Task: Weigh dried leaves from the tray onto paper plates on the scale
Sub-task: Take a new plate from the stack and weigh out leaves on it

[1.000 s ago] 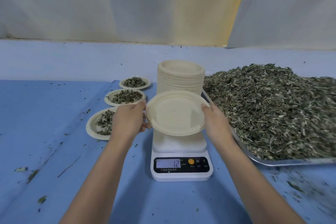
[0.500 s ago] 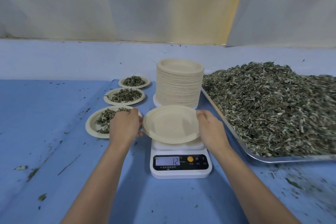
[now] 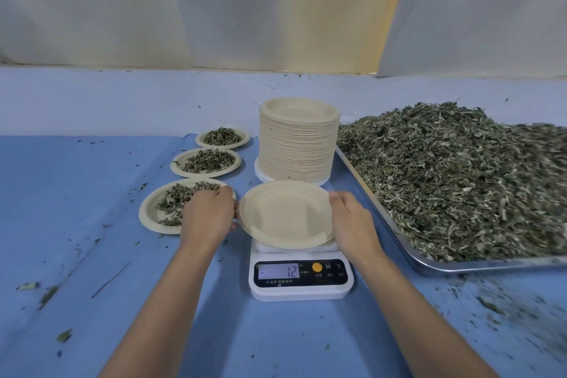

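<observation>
Seating step: the empty plate [image 3: 285,213] is over the platform of the scale [image 3: 300,285], near edge low. I cannot tell whether it bears fully on the platform or is partly carried.
Left hand [image 3: 207,218]: fingers curled round the plate's left rim, pinching it.
Right hand [image 3: 352,221]: thumb on top of the right rim, fingers hidden beneath. I take this as a pinch too.
Display [image 3: 279,271]: shows 12. There is a small mark at its left end, sign unclear.
Progress (judged): no leaves are on this plate, so the portion is not yet begun.
Source: the dried leaves [image 3: 460,178] are heaped high in the metal tray [image 3: 460,265], just to the right of the scale.
Spare plates: a tall stack [image 3: 297,144] stands directly behind the scale, close to the held plate's far rim.
Done portions: three filled plates in a row to the left, nearest [image 3: 153,215], middle [image 3: 205,163] and far [image 3: 222,138]. The left hand overlaps the nearest one in this view.
Surface: blue cloth [image 3: 76,193], littered with stray leaf bits.
Risk 1: the plate set off-centre overhangs the platform, so it could tip once leaves are loaded.
Risk 2: a rim left touching the stack or the tray would falsify the reading.
Risk 3: the scale not zeroed with the plate on, so the plate's weight counts as leaf.
Risk 4: the left hand, as it lets go, could knock the nearest filled plate and spill a weighed portion.
</observation>
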Tool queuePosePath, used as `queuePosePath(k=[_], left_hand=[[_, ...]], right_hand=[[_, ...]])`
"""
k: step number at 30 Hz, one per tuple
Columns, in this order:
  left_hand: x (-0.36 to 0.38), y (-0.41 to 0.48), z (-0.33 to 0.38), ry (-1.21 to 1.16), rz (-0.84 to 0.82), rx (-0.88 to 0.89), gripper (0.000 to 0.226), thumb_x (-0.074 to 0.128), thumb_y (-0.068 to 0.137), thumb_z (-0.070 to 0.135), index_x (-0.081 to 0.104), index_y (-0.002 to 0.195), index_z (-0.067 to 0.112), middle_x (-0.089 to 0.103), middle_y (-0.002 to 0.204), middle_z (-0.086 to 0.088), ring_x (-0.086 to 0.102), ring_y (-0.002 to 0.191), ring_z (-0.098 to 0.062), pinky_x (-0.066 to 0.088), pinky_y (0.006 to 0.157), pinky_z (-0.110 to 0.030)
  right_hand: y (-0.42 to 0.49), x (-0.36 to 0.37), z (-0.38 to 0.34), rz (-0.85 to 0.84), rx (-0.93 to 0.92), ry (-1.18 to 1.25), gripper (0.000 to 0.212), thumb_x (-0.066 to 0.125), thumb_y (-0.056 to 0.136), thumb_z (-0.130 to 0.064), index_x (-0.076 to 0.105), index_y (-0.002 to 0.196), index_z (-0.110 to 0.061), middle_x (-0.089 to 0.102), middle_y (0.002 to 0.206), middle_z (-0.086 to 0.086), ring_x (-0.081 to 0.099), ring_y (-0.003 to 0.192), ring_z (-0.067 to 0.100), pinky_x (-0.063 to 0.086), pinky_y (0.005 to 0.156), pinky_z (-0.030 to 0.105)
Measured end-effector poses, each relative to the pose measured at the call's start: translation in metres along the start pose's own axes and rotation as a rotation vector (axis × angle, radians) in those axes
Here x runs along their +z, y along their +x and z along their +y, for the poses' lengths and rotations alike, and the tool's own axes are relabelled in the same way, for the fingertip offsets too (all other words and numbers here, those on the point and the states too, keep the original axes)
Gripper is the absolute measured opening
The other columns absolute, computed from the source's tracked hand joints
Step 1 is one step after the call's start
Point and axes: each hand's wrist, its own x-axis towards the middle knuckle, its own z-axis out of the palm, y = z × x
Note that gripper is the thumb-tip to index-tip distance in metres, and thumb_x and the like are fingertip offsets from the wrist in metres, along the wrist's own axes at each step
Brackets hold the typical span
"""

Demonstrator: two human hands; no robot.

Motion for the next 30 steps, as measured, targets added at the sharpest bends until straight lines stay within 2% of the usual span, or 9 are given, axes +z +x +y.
queuePosePath(k=[5,10,13,14,15,17,19,21,30], left_hand=[[-0.004,-0.004,0.007,0.058,0.065,0.077,0.036,0.043,0.09,0.022,0.064,0.083,-0.007,0.068,0.087,-0.023,0.066,0.079,-0.036,0.053,0.077,-0.048],[0.003,-0.029,0.034,0.021,0.107,0.343,0.029,0.043,0.094,0.021,0.065,0.09,0.002,0.069,0.088,-0.011,0.063,0.085,-0.029,0.047,0.074,-0.039],[0.018,-0.044,0.051,-0.046,-0.007,0.415,0.024,0.045,0.094,0.02,0.069,0.096,0.016,0.069,0.089,0.004,0.063,0.089,-0.018,0.047,0.08,-0.034],[0.025,-0.048,0.056,-0.067,-0.048,0.416,0.024,0.045,0.094,0.019,0.069,0.095,0.018,0.07,0.09,0.005,0.063,0.09,-0.017,0.049,0.082,-0.035],[0.032,-0.052,0.061,-0.078,-0.083,0.412,0.023,0.045,0.093,0.018,0.068,0.092,0.02,0.07,0.09,0.004,0.063,0.091,-0.018,0.049,0.083,-0.037],[0.045,-0.059,0.069,-0.066,-0.127,0.422,0.023,0.045,0.092,0.018,0.067,0.084,0.017,0.07,0.087,0.001,0.063,0.088,-0.021,0.048,0.082,-0.037],[0.058,-0.067,0.075,-0.071,-0.161,0.453,0.025,0.045,0.091,0.018,0.067,0.084,0.008,0.07,0.083,-0.005,0.063,0.083,-0.023,0.047,0.079,-0.037],[0.069,-0.075,0.079,-0.075,-0.197,0.481,0.025,0.046,0.091,0.019,0.067,0.085,0.008,0.069,0.081,-0.005,0.063,0.081,-0.022,0.048,0.078,-0.037],[0.084,-0.083,0.078,0.002,-0.281,0.534,0.023,0.046,0.092,0.023,0.062,0.077,0.031,0.068,0.079,0.009,0.063,0.077,-0.008,0.047,0.072,-0.025]], right_hand=[[0.002,-0.004,-0.005,0.055,-0.047,0.037,0.027,0.033,0.102,-0.034,0.054,0.111,-0.022,0.055,0.092,-0.004,0.05,0.09,0.017,0.033,0.074,0.03],[0.019,-0.047,-0.01,0.29,-0.294,-0.198,0.034,0.04,0.096,-0.009,0.058,0.125,-0.014,0.062,0.119,0.003,0.058,0.103,0.02,0.042,0.084,0.027],[0.038,-0.086,0.004,0.115,-0.24,-0.466,0.042,0.043,0.094,-0.005,0.052,0.133,-0.017,0.057,0.131,0.008,0.058,0.069,0.009,0.041,0.066,0.024],[0.043,-0.096,0.011,0.016,-0.223,-0.562,0.043,0.044,0.096,-0.008,0.048,0.137,-0.018,0.052,0.138,0.009,0.056,0.07,0.004,0.043,0.069,0.025],[0.048,-0.104,0.021,-0.082,-0.222,-0.66,0.044,0.044,0.098,-0.014,0.042,0.142,-0.018,0.041,0.147,0.01,0.06,0.089,0.006,0.043,0.082,0.026],[0.054,-0.108,0.042,-0.244,-0.199,-0.846,0.049,0.037,0.102,-0.029,0.025,0.15,-0.026,0.012,0.16,0.005,0.026,0.142,0.021,0.022,0.115,0.038],[0.057,-0.105,0.06,-0.321,-0.129,-1.009,0.051,0.023,0.103,-0.041,0.007,0.151,-0.037,-0.006,0.161,-0.001,-0.005,0.147,0.029,0.009,0.118,0.05],[0.059,-0.099,0.066,-0.344,-0.044,-1.089,0.051,0.018,0.103,-0.039,-0.002,0.149,-0.043,-0.013,0.16,-0.001,-0.009,0.146,0.035,0.008,0.114,0.053],[0.062,-0.081,0.046,-0.177,-0.146,-1.3,0.037,0.031,0.098,-0.011,0.03,0.135,-0.015,0.035,0.131,0.014,0.034,0.121,0.035,0.04,0.092,0.05]])
